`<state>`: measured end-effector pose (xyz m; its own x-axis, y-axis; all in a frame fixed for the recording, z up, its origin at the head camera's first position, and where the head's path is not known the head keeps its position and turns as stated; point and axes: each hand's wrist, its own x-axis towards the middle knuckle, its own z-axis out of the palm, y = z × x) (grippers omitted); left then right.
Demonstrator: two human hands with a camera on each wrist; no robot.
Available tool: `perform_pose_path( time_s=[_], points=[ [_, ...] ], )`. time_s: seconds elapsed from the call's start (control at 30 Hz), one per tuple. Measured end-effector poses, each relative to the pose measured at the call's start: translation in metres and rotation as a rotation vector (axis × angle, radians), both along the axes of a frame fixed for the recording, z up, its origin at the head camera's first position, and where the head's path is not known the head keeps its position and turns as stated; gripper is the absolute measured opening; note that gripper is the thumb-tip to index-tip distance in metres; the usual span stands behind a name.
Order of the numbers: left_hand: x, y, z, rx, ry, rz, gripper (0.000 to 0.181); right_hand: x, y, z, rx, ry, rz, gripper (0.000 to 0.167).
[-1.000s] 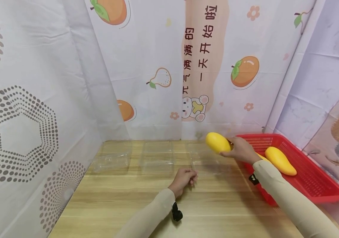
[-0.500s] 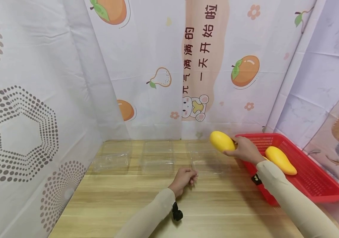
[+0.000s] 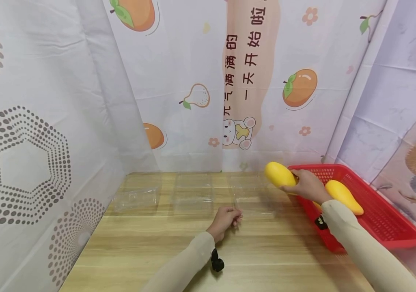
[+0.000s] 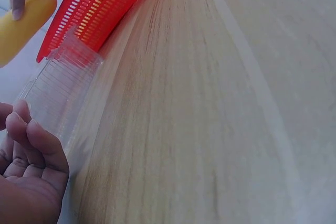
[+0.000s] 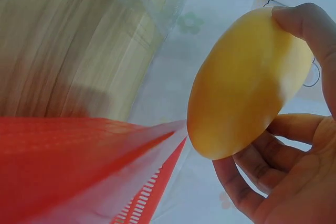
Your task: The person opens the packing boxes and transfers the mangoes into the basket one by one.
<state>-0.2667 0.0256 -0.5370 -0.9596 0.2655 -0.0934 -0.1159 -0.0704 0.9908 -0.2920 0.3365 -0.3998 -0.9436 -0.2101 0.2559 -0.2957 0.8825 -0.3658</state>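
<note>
A yellow mango (image 3: 280, 174) is held in the air by my right hand (image 3: 308, 186), above the left rim of the red basket (image 3: 386, 223). In the right wrist view the thumb lies on one end of the mango (image 5: 241, 82) and the fingers curl under it. My left hand (image 3: 225, 221) rests by the table's middle with fingers loosely curled, holding nothing that I can see. It lies beside the front left corner of a clear plastic container (image 3: 253, 198); whether it touches it I cannot tell. Another mango (image 3: 343, 196) lies in the basket, and a further yellow piece is mostly hidden by the right arm.
Two more clear containers, the middle one (image 3: 193, 194) and the left one (image 3: 136, 198), stand in a row along the back of the wooden table (image 3: 149, 247). Patterned cloth (image 3: 178, 134) hangs behind and on both sides. The basket takes up the right side.
My right hand has moved right with the mango, away from the right container and toward the basket. The left hand has stayed in place.
</note>
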Motion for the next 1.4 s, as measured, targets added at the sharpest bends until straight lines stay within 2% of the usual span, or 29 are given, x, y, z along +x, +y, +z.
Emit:
perform_pose_path(
  time_s=[0.17,0.57,0.83,1.2,1.4],
  points=[
    [-0.001,-0.001,0.001,0.000,0.006,-0.010,0.022,0.001,0.006,0.000,-0.003,-0.015,-0.018,0.068],
    [0.002,-0.001,-0.001,0.024,-0.003,-0.023,0.023,0.005,0.015,0.006,-0.002,-0.018,-0.034,0.063],
    [0.004,-0.003,-0.002,0.021,-0.001,-0.037,0.024,0.010,0.029,0.006,-0.018,-0.053,-0.066,0.059],
    [-0.001,-0.001,-0.001,0.031,0.008,-0.028,0.023,0.012,0.047,0.012,-0.016,-0.060,-0.080,0.076],
    [-0.001,-0.001,-0.001,0.026,0.013,-0.025,0.023,0.015,0.054,0.016,-0.029,-0.073,-0.097,0.075]
  ],
)
